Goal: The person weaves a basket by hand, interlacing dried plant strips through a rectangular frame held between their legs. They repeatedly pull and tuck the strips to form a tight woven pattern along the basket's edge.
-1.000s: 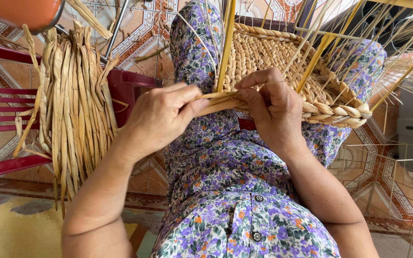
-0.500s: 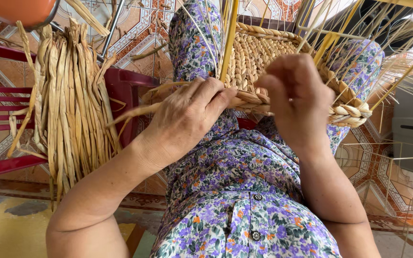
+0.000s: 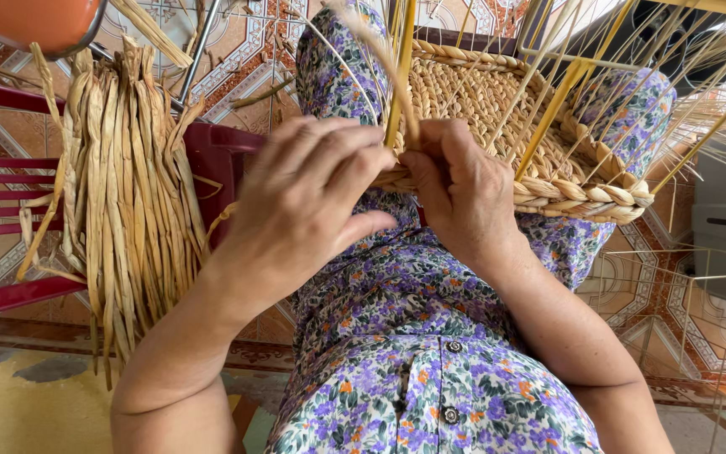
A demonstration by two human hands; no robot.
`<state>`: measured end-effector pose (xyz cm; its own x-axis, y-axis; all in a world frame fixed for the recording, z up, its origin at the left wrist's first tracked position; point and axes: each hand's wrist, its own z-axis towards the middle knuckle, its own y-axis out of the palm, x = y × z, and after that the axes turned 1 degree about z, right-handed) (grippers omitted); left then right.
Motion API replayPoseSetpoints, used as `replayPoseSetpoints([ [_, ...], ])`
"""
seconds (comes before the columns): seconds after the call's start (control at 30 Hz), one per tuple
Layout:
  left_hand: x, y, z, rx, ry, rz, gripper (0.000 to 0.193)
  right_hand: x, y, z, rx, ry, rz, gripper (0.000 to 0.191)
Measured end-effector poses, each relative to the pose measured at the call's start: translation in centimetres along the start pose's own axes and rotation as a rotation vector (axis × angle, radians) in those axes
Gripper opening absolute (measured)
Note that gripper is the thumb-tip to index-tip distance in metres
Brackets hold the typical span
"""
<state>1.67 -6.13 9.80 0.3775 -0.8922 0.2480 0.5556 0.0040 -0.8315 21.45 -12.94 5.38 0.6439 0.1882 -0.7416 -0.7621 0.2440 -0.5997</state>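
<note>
Floor [image 3: 237, 59]: patterned tiles in orange, white and grey. A dark red plastic chair [image 3: 10, 193] stands to the person's left, with a bundle of dried flat reeds [image 3: 128, 193] draped over its edge, tan and hanging downward.

Basket [image 3: 497, 118]: partly woven, resting on the person's lap against a floral purple dress [image 3: 413, 336]. Its base is tight, pale tan braid; the rim is a thick plaited rope of the same fibre. Yellow upright stakes [image 3: 548, 109] rise from the rim and fan outward, unwoven.

Left hand [image 3: 304, 202]: fingers curled together over the near rim, gripping the braid there.

Right hand [image 3: 464, 185]: fingers pinched shut on a single reed strand [image 3: 380, 50] at the rim, touching the left fingertips. The strand runs upward, blurred at its tip.
</note>
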Motion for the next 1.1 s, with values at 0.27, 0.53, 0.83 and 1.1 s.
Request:
replayPoseSetpoints([
  [0.27,-2.5,6.9,-3.4,0.008,-0.333,-0.589,0.012,-0.4,0.5,0.3,0.036,0.189,0.094,0.026],
  [0.53,-4.7,9.5,-3.6,0.013,-0.655,-1.327,0.031,-0.5,2.7,1.6,-0.096,0.141,-0.207,0.010],
  [0.83,-4.4,11.1,-6.3,0.306,-0.805,-1.724,0.021,-0.9,0.4,1.1,-0.175,0.074,0.034,0.019],
  [1.1,-6.9,6.1,-9.7,0.385,-0.943,-1.293,0.056,-0.5,-0.3,0.5,-0.184,0.205,0.150,0.034],
])
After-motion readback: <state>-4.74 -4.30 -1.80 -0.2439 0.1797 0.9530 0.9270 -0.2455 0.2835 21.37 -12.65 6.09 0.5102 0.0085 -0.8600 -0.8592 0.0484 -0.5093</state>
